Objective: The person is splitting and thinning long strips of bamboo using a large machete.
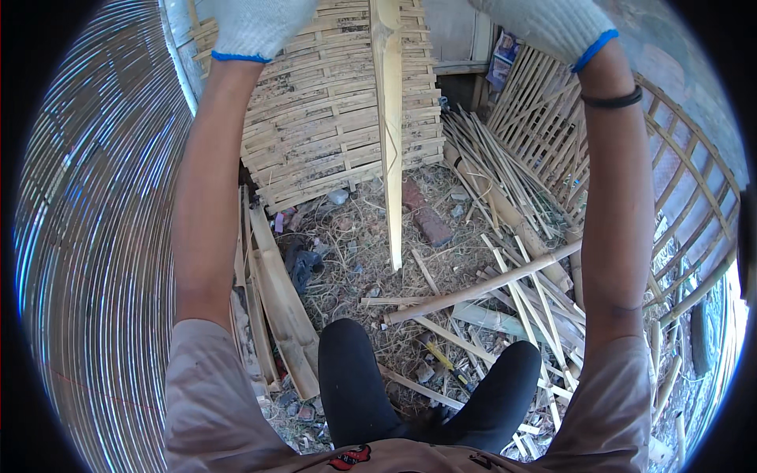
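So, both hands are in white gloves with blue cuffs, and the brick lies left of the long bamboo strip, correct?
The side is wrong: the head view shows the brick to the right of the long bamboo strip. The left hand and right hand are indeed in white gloves with blue cuffs.
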Available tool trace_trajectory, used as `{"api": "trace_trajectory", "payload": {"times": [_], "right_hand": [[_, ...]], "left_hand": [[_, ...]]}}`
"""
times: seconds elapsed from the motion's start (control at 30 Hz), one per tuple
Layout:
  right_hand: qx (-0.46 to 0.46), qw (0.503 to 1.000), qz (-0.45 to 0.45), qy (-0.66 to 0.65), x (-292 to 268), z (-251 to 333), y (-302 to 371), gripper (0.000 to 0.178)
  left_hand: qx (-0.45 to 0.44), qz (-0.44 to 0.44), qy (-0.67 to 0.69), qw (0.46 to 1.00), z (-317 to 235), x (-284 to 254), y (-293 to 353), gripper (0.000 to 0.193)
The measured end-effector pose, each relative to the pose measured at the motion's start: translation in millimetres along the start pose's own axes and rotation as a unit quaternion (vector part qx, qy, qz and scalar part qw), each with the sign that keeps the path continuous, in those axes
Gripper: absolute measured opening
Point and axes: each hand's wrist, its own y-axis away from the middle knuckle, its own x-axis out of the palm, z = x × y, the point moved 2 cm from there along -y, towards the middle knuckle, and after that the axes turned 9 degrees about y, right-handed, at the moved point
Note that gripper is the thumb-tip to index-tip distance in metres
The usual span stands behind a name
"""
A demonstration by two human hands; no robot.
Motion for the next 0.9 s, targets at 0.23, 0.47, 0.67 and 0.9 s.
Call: {"api": "trace_trajectory", "payload": {"times": [0.23,0.47,0.67,0.9], "right_hand": [[0.007,0.984,0.159,-0.086,283,-14,82,0.033],[0.021,0.978,0.180,-0.104,272,6,86,0.039],[-0.030,0.906,0.410,-0.099,267,9,66,0.045],[0.091,0.822,0.445,-0.343,292,20,82,0.054]], "left_hand": [[-0.003,0.077,-0.094,0.993,30,170,235,0.026],[-0.087,0.190,0.002,0.978,32,146,236,0.019],[-0.184,0.057,0.420,0.887,10,111,206,0.036],[-0.340,0.065,0.256,0.902,-41,82,143,0.040]]}}
